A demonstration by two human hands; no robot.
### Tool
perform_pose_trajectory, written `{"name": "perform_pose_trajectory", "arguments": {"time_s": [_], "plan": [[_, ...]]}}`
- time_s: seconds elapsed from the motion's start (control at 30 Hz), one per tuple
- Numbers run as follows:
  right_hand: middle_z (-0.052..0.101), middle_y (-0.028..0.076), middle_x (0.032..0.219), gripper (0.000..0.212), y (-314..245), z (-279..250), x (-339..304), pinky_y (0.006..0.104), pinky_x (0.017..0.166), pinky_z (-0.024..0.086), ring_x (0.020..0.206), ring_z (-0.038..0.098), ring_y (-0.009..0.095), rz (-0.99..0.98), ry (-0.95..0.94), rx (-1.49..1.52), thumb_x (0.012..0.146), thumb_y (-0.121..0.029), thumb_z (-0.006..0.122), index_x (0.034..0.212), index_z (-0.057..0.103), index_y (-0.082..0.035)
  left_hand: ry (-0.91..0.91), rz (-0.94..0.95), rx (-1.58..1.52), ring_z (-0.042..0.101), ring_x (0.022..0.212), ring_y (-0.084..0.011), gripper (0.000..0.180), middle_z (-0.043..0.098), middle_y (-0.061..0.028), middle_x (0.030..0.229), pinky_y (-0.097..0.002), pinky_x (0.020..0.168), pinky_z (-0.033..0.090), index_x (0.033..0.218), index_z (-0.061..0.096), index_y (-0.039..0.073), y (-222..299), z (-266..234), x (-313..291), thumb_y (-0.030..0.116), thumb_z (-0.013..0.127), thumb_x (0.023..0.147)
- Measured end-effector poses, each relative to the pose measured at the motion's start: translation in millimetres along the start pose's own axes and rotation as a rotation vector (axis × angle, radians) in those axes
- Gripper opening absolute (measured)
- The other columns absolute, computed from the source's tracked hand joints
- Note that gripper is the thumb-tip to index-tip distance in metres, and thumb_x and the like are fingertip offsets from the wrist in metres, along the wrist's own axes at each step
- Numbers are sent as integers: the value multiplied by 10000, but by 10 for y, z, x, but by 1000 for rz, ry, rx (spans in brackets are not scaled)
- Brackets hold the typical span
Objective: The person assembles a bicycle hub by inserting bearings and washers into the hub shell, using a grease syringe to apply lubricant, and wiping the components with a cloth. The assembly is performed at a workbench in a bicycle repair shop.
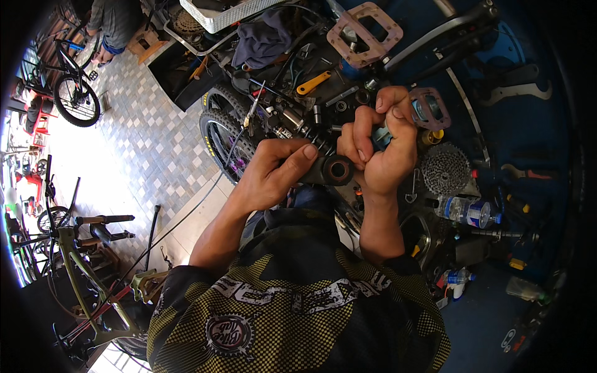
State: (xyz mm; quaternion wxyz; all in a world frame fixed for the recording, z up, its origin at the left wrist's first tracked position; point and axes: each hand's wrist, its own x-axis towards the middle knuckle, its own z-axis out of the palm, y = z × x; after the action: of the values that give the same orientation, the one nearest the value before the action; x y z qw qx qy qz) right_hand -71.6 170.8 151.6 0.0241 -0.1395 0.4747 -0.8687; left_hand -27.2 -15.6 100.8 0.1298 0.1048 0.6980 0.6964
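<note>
My left hand (280, 171) is closed on a dark bike part (336, 170), with the thumb along its top. The end of this part has a round eye with a rusty-brown ring inside. Close to its right side is my right hand (385, 146), its fingers curled and pinched together; whatever they hold, if anything, is hidden. Behind the hands, a bench cluttered with tools bears a yellow-handled tool (313, 82), a silver cylindrical part (292, 119) and a small socket (317, 114).
Pinkish platform pedals (364, 34) lie beyond my hands. To the right are a cassette (446, 168) and a water bottle (466, 211). A grey rag (261, 40) lies at the back. Bike tyres (214, 140) stand left of the bench; a green bike frame (78, 267) is lower left.
</note>
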Motion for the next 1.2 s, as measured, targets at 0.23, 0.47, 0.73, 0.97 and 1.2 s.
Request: {"name": "perform_pose_trajectory", "arguments": {"time_s": [0.23, 0.47, 0.73, 0.97, 1.2], "plan": [[371, 47, 554, 176, -42, -30, -28, 283, 423, 339, 428, 296, 113, 12, -44, 22, 1052, -231, 319, 1063, 425, -91, -10, 31, 20, 655, 801, -140, 491, 747, -105, 855, -307, 735, 515, 1031, 748, -94, -8, 9, 3, 334, 510, 1076], [385, 34, 600, 158, -116, -36, -56, 266, 422, 328, 434, 306, 95, 33, -51, 28, 1039, -216, 352, 1051, 442, -87, -33, 39, 10, 693, 860, -171, 509, 768, -135, 914, -318, 809, 537, 1053, 754, -94, -11, 49, 17, 349, 504, 1076], [401, 38, 616, 155, -170, -38, -65, 261, 435, 332, 452, 326, 94, 46, -78, -7, 1037, -210, 368, 1054, 443, -76, -51, 37, 28, 693, 857, -172, 511, 768, -136, 910, -319, 803, 539, 1046, 754, -94, -13, 71, 12, 348, 498, 1078], [428, 48, 614, 193, -138, -105, -81, 265, 437, 340, 463, 348, 99, 41, -116, -59, 1056, -212, 363, 1098, 462, -52, 39, 125, -52, 425, 627, -84, 451, 511, 3, 660, -319, 555, 346, 890, 689, -58, -104, 164, 18, 315, 535, 1092], [433, 44, 624, 382, -204, -429, 8, 304, 421, 404, 457, 407, 139, -238, -175, 30, 1132, -390, 355, 1248, 492, -53, 116, -75, -232, 609, 628, -98, 501, 638, -19, 693, -271, 533, 456, 1001, 730, -4, -233, 48, -54, 416, 481, 1116]]}}
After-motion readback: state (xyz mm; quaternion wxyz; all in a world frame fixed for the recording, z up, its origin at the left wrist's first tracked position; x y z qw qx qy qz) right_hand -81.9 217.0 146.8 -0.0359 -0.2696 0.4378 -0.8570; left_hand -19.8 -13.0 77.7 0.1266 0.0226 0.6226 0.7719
